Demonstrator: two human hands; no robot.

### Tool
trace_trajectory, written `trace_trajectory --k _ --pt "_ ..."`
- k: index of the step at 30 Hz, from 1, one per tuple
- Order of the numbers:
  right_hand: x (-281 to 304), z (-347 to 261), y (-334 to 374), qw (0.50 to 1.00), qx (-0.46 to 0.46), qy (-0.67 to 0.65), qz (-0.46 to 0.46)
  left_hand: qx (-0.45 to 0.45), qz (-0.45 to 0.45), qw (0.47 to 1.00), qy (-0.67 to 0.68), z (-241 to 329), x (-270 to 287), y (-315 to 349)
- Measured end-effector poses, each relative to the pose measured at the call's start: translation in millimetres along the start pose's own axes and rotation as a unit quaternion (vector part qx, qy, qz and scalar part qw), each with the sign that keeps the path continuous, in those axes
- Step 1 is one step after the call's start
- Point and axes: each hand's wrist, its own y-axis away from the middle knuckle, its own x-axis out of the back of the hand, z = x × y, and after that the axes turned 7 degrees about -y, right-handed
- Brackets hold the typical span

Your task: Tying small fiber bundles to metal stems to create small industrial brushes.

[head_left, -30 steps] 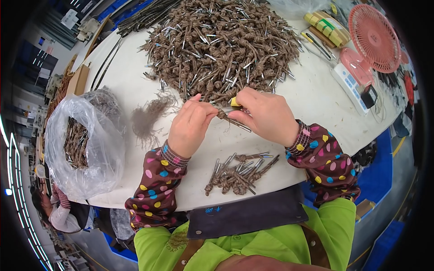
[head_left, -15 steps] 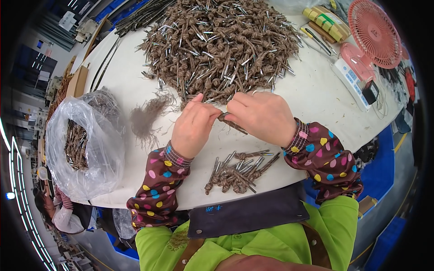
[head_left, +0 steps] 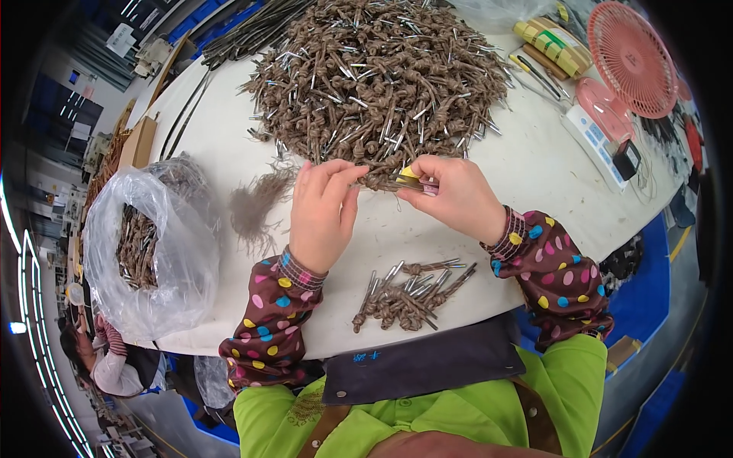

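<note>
My left hand pinches the end of a brown knotted cord between thumb and fingers, just in front of a large heap of similar cords with silvery metal tips. In my right hand is a small pair of thread snips with a yellow part and metal blades, against the right end of that cord. Its exact grip is partly hidden by the fingers. Nearer my body lies a small pile of knotted cords. Left of my left hand sits a tuft of loose brown thread trimmings.
At the left stands a clear plastic bag with more cords inside. To the right are a pink fan, a white power strip, a yellow-wrapped bundle and pens. Long dark strips lie at the far left. A person sits beyond the bag.
The thread snips now show in my right hand, at the cord. My hands have moved slightly apart, and the left fingers have opened out somewhat. The view has shifted a little.
</note>
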Motion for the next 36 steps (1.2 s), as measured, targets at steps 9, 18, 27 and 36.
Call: trace_trajectory --k 9,18,27,36 --pt "-6.6 -5.9 8.0 0.983 0.134 0.120 0.036 -0.047 -0.071 0.996 -0.035 3.1 -2.8 4.0" --pt "3.1 -0.8 -1.0 0.997 0.064 -0.037 -0.002 -0.104 -0.001 0.994 0.037 -7.9 -11.0 5.9" --pt "10.2 6.7 -8.7 0.985 0.076 -0.127 -0.094 0.069 -0.177 0.925 0.330 -5.1 -9.9 15.3" --pt "5.6 -7.6 -0.7 0.987 0.127 -0.092 0.026 0.153 -0.160 0.821 0.526 -12.1 -16.3 19.3"
